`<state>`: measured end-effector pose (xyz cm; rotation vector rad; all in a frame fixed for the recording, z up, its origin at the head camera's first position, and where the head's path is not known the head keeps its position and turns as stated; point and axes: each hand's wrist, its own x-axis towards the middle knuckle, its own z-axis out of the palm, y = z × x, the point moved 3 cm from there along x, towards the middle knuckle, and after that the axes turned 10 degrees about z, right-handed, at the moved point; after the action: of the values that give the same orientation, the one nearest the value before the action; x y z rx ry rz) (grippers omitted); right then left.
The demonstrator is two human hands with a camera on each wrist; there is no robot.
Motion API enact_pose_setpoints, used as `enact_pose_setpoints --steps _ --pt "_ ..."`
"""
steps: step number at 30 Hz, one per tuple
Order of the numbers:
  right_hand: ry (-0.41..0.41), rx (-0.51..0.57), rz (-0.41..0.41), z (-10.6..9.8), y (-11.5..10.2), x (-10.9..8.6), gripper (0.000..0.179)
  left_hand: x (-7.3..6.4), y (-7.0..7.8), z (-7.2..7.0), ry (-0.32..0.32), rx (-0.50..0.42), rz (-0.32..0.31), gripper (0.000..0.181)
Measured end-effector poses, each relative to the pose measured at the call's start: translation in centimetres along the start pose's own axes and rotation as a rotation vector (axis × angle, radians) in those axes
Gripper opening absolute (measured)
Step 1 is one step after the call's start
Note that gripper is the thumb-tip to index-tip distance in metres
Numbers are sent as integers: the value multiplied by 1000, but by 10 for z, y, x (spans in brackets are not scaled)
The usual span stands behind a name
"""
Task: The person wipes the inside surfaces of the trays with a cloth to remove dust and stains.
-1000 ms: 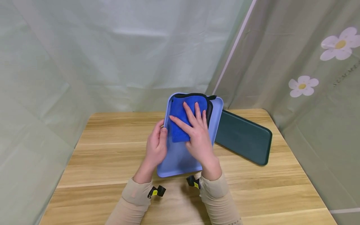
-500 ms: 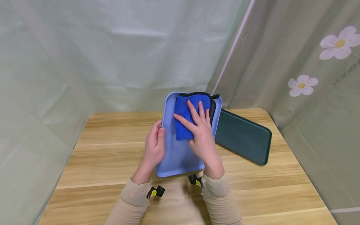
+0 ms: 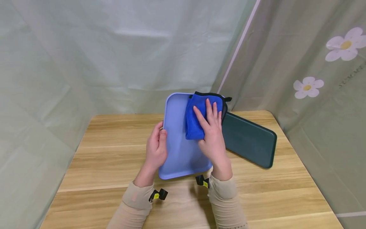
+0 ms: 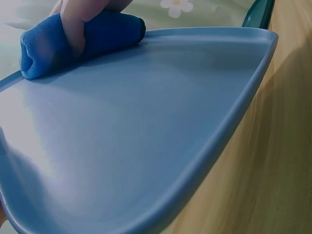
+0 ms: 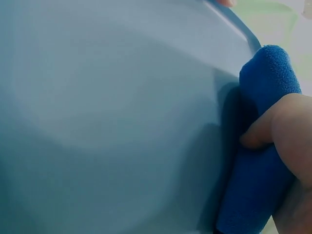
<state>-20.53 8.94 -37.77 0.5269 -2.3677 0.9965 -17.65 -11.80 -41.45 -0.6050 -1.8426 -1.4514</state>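
Observation:
A light blue rectangular tray (image 3: 180, 159) is tilted up over the table in the head view. Its left rim is gripped by my left hand (image 3: 156, 146), thumb on the front side and fingers behind. My right hand (image 3: 213, 136) presses a folded blue cloth (image 3: 192, 125) with black edging against the tray's upper right part, its fingers straight and spread. In the right wrist view the thumb (image 5: 258, 134) lies on the cloth's folded edge. The left wrist view shows the cloth (image 4: 105, 36) along the tray's far rim, under the right hand.
A dark green tray (image 3: 248, 140) lies on the wooden table (image 3: 114, 159) to the right, partly behind the blue one. Pale curtains (image 3: 143, 57) hang behind the table and on both sides. Small black cameras (image 3: 159, 194) sit at both wrists.
My right hand has slid the cloth rightward across the tray, to its upper right edge. The left hand keeps its grip, and the blue tray has shifted slightly left.

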Motion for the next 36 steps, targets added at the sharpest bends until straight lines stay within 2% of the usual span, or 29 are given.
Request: enact_pose_setpoints --steps 9,19,26,32,36 --pt "-10 19 63 1 3 -2 75 0 0 -1 -7 7 4 28" --pt "-2 51 78 2 0 -4 65 -2 1 -2 3 25 11 30" --pt "-35 67 80 7 -3 -6 72 -2 2 -3 -1 21 14 29" --pt "-53 53 49 9 -10 -4 90 -1 2 -3 -10 15 7 29" --pt "-60 35 15 9 -14 -4 91 1 2 -3 -7 -1 7 29"
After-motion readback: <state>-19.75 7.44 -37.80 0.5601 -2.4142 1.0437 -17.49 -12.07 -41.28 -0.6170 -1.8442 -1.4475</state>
